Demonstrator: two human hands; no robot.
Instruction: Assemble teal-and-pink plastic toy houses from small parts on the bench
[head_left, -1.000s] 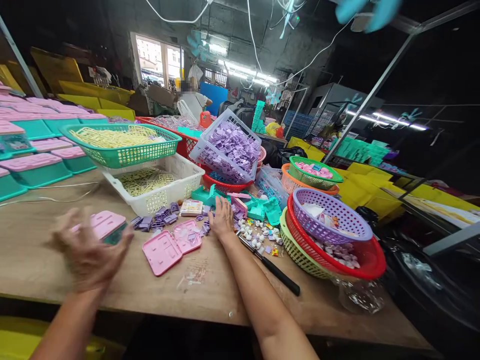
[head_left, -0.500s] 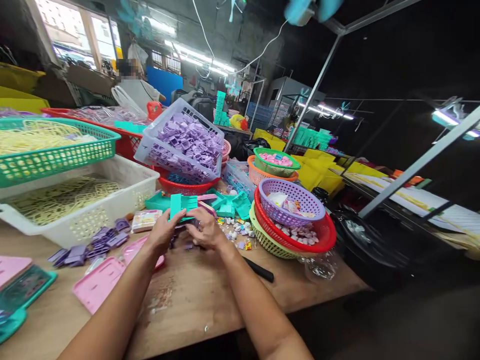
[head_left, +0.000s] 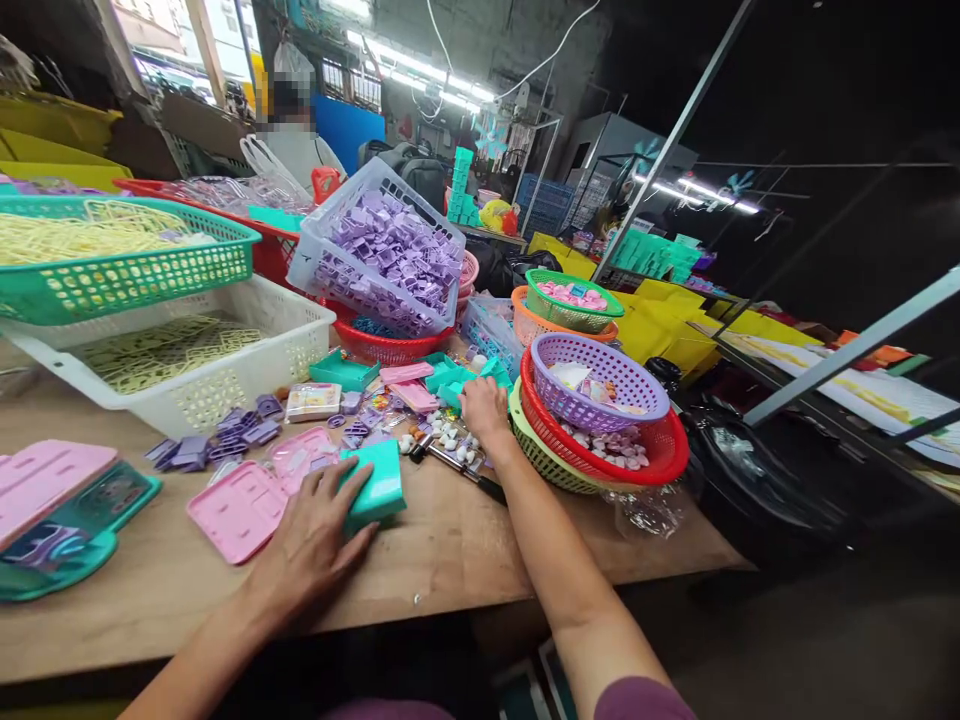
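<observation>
My left hand (head_left: 319, 530) is closed on a teal plastic box (head_left: 377, 485) at the table's near middle, fingers over its top and thumb on the near side. A pink tray (head_left: 238, 510) lies flat just left of that box. Farther forward, my right hand (head_left: 486, 410) reaches into a heap of teal plastic pieces (head_left: 448, 375). Its fingers are bent and close together; what lies between the fingertips is hidden. Below it are small white figures (head_left: 450, 437) and a metal tool with a black handle (head_left: 491, 488), partly under my right wrist.
Purple parts (head_left: 217, 440) lie at the left, near a white basket (head_left: 225, 385) of yellow frames. A clear crate (head_left: 330, 275) tilts over a red basin (head_left: 386, 347). Stacked colander baskets (head_left: 607, 385) stand at the right by a black bag (head_left: 757, 490). A person (head_left: 292, 155) sits behind.
My hands were together at a teal piece. Now the left has come nearer with the teal box, and the right has moved right to the teal heap. The view has shifted slightly.
</observation>
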